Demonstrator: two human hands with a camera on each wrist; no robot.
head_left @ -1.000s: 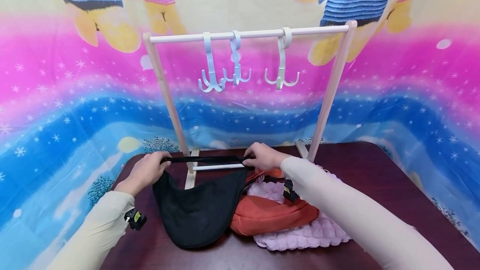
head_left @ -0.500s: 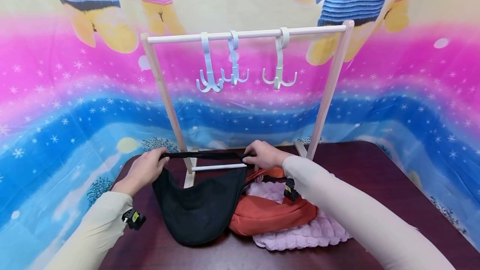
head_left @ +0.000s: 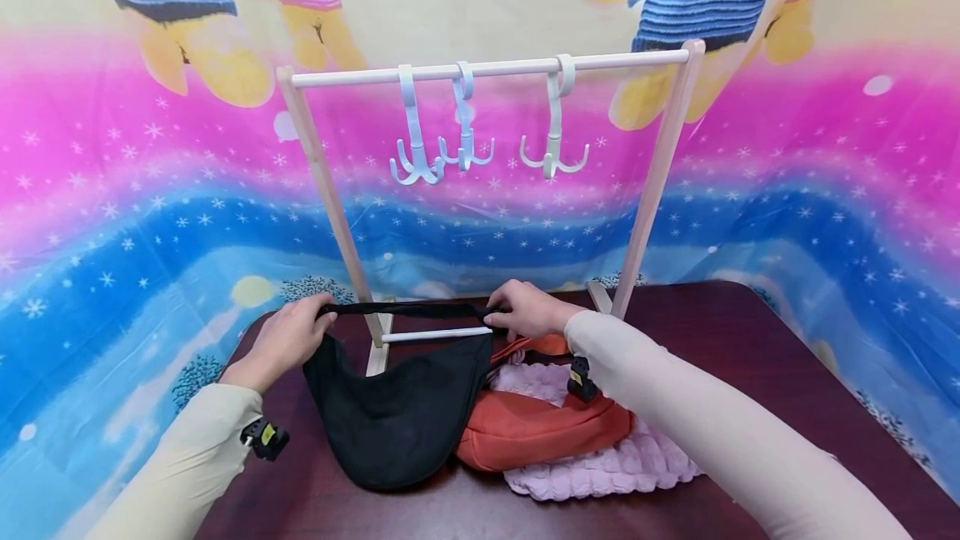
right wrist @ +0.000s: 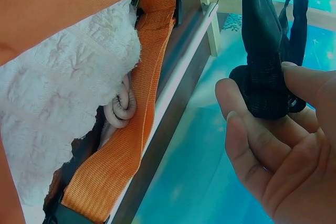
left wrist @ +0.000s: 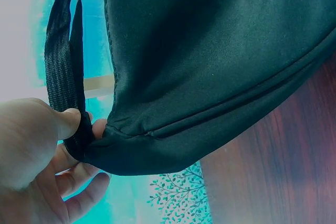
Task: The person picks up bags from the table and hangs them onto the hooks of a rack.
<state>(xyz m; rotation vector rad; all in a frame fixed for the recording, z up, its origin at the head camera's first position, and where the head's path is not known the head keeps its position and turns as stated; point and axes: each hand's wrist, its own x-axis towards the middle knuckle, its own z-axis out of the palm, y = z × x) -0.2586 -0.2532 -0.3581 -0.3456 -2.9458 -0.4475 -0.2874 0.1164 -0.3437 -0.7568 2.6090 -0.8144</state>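
A black shoulder bag (head_left: 397, 415) hangs low over the table between my hands, its strap (head_left: 412, 309) drawn nearly straight across the top. My left hand (head_left: 288, 336) pinches the strap at its left end, thumb against the webbing, as the left wrist view shows. At the other end my right hand (head_left: 528, 309) grips the strap with thumb and curled fingers; the bunched webbing (right wrist: 268, 90) shows in the right wrist view. Beside the black bag lies an orange-red bag (head_left: 547, 432), partly overlapped by it, on a pink puffy-textured bag (head_left: 607, 473).
Behind the bags stands a wooden rack (head_left: 330, 198) with a white top rail (head_left: 495, 68). Two pale blue hooks (head_left: 415, 132) and a cream hook (head_left: 553, 119) hang from the rail. An orange strap (right wrist: 152, 93) lies near the rack's lower bar (right wrist: 184, 77). The dark red table (head_left: 750, 357) has rounded corners.
The strap and both hands have risen slightly, with the left hand shifting a little left. The view has drifted slightly. Both hands keep their hold on the strap.
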